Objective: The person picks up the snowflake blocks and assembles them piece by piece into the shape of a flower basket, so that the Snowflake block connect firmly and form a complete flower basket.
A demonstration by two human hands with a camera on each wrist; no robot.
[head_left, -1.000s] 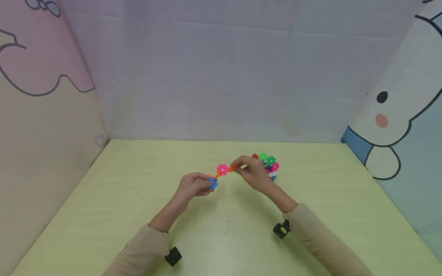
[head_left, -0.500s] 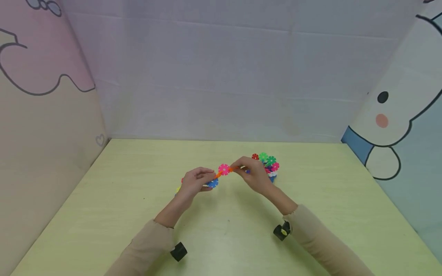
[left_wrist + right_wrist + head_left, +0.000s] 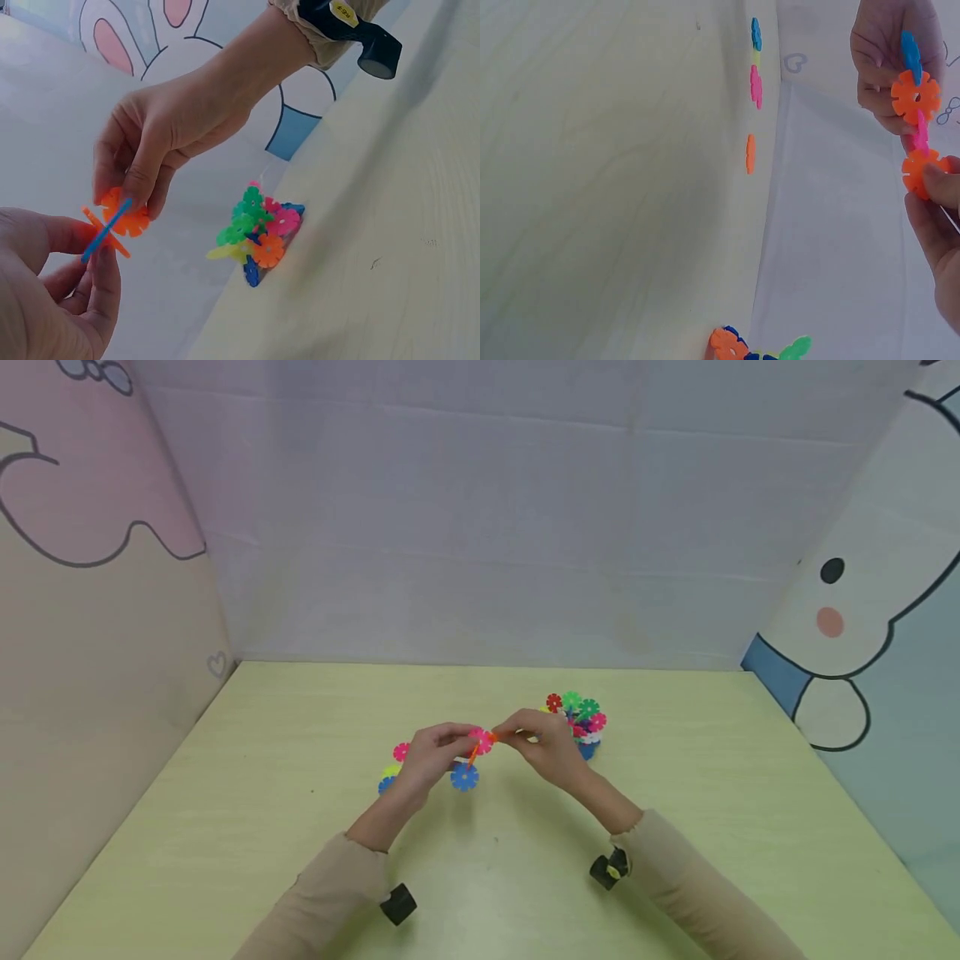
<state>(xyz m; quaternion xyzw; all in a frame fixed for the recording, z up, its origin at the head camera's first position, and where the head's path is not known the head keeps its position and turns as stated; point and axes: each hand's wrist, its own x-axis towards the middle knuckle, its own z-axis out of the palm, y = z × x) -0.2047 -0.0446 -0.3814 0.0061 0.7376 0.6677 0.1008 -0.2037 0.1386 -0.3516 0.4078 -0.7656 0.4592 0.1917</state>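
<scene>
Chain (image 3: 464, 777) of toy flowers is hanging above the desk (image 3: 487, 893), midway between its side edges, in the head view, our left hand (image 3: 435, 760) clamping its fingers on it by the pink flower (image 3: 482, 741). Loose flowers (image 3: 402, 752) are lying left of that hand; a heap (image 3: 588, 727) is sitting nearer the far right corner. From the left wrist, we are watching our right hand (image 3: 169, 131) pinching an orange flower (image 3: 133, 217). From the right wrist, the chain is running blue, orange, pink, orange.

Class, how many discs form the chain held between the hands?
4 visible: a blue disc at one end, then an orange disc, a pink disc, and another orange disc pinched by the right hand. Others may be hidden.
</scene>
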